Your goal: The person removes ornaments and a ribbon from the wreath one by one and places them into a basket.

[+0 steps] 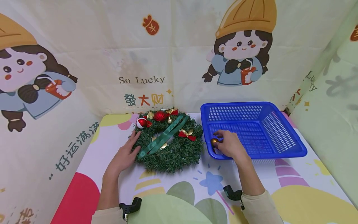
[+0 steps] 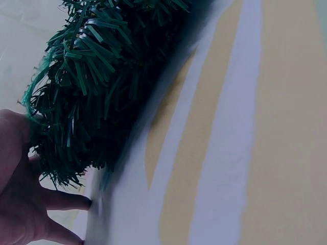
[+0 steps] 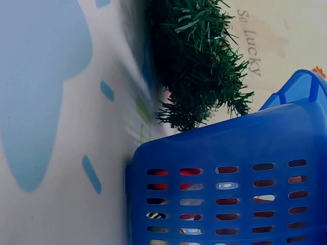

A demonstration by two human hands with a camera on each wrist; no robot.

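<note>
A green wreath (image 1: 173,155) lies flat on the table, with a dark green ribbon (image 1: 159,141) across it. Its upper part carries a red-and-white ball (image 1: 141,123), a red ball (image 1: 160,116) and several red and gold bows (image 1: 187,135). My left hand (image 1: 124,157) rests against the wreath's left edge, fingers spread; the left wrist view shows the fingers (image 2: 66,200) beside its needles. At the near left corner of the blue basket (image 1: 253,157), my right hand (image 1: 230,144) pinches a gold ball ornament (image 1: 214,142). The basket wall hides that hand in the right wrist view.
Red and white items (image 3: 190,187) show through the slots of the basket wall. The basket stands right of the wreath, near the back edge of the patterned table (image 1: 184,205). A printed cloth (image 1: 181,62) hangs behind and at both sides.
</note>
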